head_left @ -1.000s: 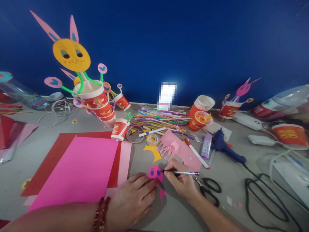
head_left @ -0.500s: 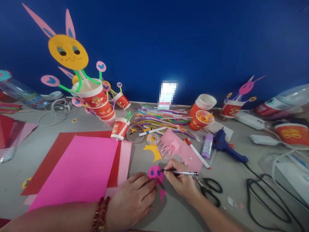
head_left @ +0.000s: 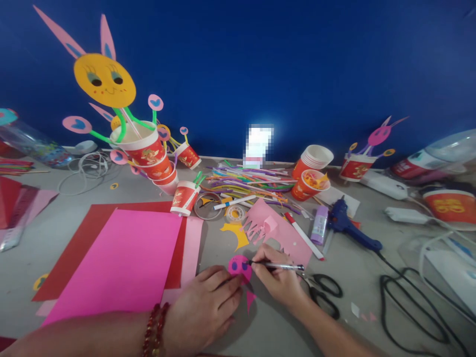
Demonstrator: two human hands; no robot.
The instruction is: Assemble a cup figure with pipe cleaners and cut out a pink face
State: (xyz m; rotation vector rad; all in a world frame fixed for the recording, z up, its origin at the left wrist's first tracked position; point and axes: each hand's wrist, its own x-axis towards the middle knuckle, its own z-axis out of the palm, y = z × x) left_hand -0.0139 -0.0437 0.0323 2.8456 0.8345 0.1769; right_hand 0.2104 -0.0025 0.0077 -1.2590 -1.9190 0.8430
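A small bright-pink paper disc (head_left: 236, 263) with two blue eye shapes lies on the grey table. My left hand (head_left: 208, 307) rests flat, palm down, its fingertips on the disc's lower left edge. In my right hand (head_left: 277, 277) a black-and-silver pen (head_left: 286, 266) is pinched, its tip at the right eye. Short dark lash strokes stand above the left eye. Just under the disc a small pink paper triangle (head_left: 250, 299) shows. Black-handled scissors (head_left: 323, 292) lie beside my right wrist, partly hidden by it.
Pink and red paper sheets (head_left: 122, 253) lie at left. Ahead are cut pink paper (head_left: 282, 233), a red marker (head_left: 303, 235), a glue stick (head_left: 320, 225) and a blue glue gun (head_left: 349, 225) with its cord. Coloured stems (head_left: 245, 181), paper cups (head_left: 312, 158) and a yellow paper figure (head_left: 105, 79) stand behind.
The pen has shifted very slightly at the disc's right eye. My left hand and the disc have stayed in place.
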